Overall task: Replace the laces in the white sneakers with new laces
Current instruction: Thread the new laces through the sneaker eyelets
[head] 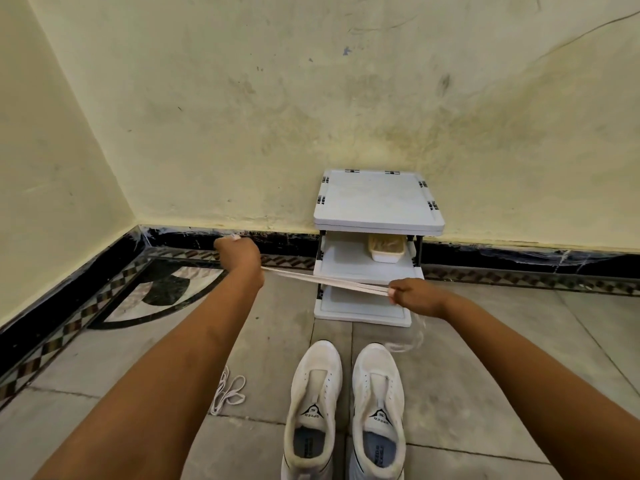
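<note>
we stretch both arms forward, fists curled; our left hand (237, 252) and right hand (414, 294) each grip a white lace (325, 280) pulled taut between them; the unlaced white sneakers (313, 393) stand side by side on the floor (467, 393) below – nearer the right hand; a second lace (227, 393) lies looped left of them.

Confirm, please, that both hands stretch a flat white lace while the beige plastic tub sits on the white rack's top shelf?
Not quite: the head view shows the beige plastic tub on the white plastic rack's middle shelf. The left hand and right hand do stretch the flat white lace.
</note>
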`<action>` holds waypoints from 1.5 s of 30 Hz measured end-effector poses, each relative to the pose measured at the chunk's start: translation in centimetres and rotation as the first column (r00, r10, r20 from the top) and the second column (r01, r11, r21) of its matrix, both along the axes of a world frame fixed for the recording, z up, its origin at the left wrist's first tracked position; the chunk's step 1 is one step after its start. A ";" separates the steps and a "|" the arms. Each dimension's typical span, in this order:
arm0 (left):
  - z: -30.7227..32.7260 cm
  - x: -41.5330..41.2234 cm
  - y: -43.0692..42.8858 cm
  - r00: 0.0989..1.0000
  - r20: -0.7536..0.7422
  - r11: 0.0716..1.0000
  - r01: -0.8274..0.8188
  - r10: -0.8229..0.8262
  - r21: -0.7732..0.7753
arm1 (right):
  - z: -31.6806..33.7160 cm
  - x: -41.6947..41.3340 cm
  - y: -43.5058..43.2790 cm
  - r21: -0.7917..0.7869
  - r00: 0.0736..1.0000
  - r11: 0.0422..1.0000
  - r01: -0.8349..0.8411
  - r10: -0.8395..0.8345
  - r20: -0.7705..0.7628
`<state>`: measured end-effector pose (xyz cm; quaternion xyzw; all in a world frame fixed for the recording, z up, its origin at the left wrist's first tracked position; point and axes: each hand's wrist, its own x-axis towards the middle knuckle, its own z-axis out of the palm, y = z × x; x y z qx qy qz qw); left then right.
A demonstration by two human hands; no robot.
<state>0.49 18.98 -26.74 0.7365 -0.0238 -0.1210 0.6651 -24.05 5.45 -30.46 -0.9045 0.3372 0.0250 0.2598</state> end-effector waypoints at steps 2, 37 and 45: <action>0.0 -1.0 -0.6 0.956 0.124 0.950 0.240 -0.267 0.202 | 0.2 0.6 0.4 0.149 0.987 0.989 0.016 -0.040 0.156; -1.3 -0.1 0.9 0.821 0.132 0.500 0.203 -0.556 0.842 | -1.2 -3.6 -2.2 0.629 0.966 0.736 0.250 -0.145 -0.214; -0.4 -0.3 1.1 0.845 0.173 0.549 0.160 -0.506 0.821 | -0.9 -5.2 -2.9 0.414 0.931 0.836 0.359 -0.293 -0.217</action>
